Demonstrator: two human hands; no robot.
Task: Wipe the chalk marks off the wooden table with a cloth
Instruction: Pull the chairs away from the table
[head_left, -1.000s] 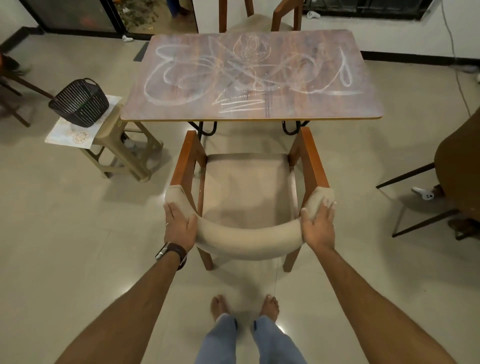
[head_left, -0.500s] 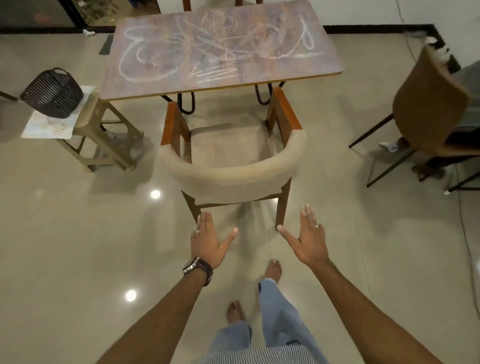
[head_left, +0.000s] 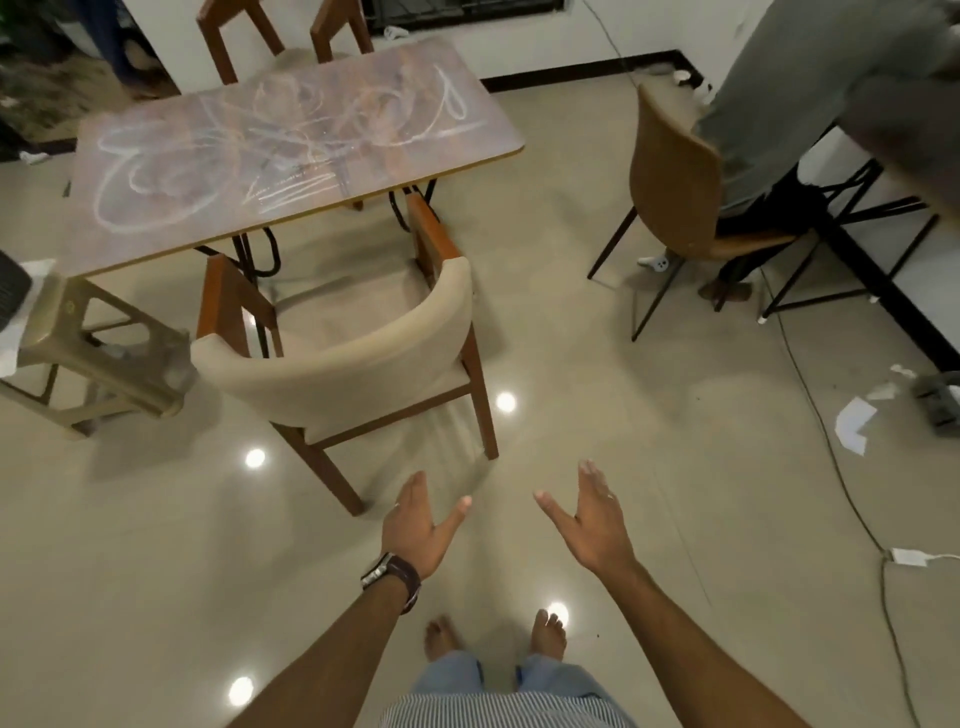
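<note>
Hands hang free above the glossy beige tile floor (head_left: 156, 545): the left hand (head_left: 415, 525), with a dark watch strapped at its wrist (head_left: 392, 574), has its fingers straight and the thumb spread wide, holding nothing; the right hand (head_left: 597, 525) beside it is spread the same way, palm turned inward, also holding nothing. The two are apart, with bare floor between them.

Just ahead of the left hand stands the cream upholstered armchair with a curved back and reddish-brown wooden frame (head_left: 343, 358); neither hand touches it. Beyond that chair, well ahead and to the left of both hands, is the rectangular brown wooden table (head_left: 467, 150), its top covered with looping white chalk marks (head_left: 156, 192). No cloth can be made out anywhere in view.

Left of the armchair, far off the left hand's side, sits an olive plastic stool (head_left: 98, 343). Past the table stands another wooden chair (head_left: 249, 36). Ahead and to the right of the right hand is a tan moulded chair on thin black legs (head_left: 670, 171), with a person in grey clothing (head_left: 789, 88) seated on it. A thin cable (head_left: 831, 467) trails across the floor on the right, near scraps of white paper (head_left: 854, 423).
</note>
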